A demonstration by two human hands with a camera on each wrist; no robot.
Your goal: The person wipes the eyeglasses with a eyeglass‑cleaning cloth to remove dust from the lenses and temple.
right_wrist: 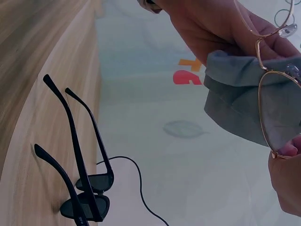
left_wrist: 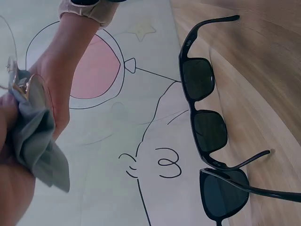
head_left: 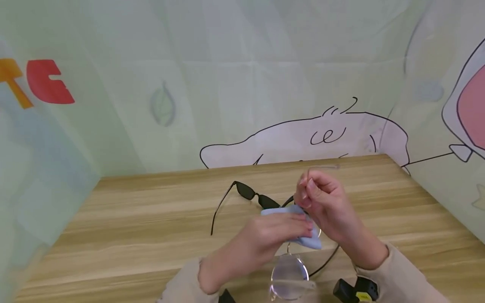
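My left hand (head_left: 261, 235) pinches a light blue cleaning cloth (head_left: 311, 243) round one lens of thin gold-rimmed eyeglasses (head_left: 289, 273). The other round lens hangs below, uncovered, in the head view. My right hand (head_left: 333, 210) pinches the eyeglasses by the far side of the frame. In the right wrist view the cloth (right_wrist: 235, 99) lies behind the gold rim (right_wrist: 261, 108), and fingers of the right hand (right_wrist: 287, 181) grip near the rim's lower edge. The left wrist view shows the cloth (left_wrist: 40, 146) bunched in the left hand (left_wrist: 16, 188).
Black sunglasses (head_left: 246, 191) lie unfolded on the wooden table (head_left: 151, 219) beyond the hands. A second dark pair (left_wrist: 225, 195) sits beside them in the left wrist view. Behind the table hangs a printed cloth backdrop (head_left: 227, 84).
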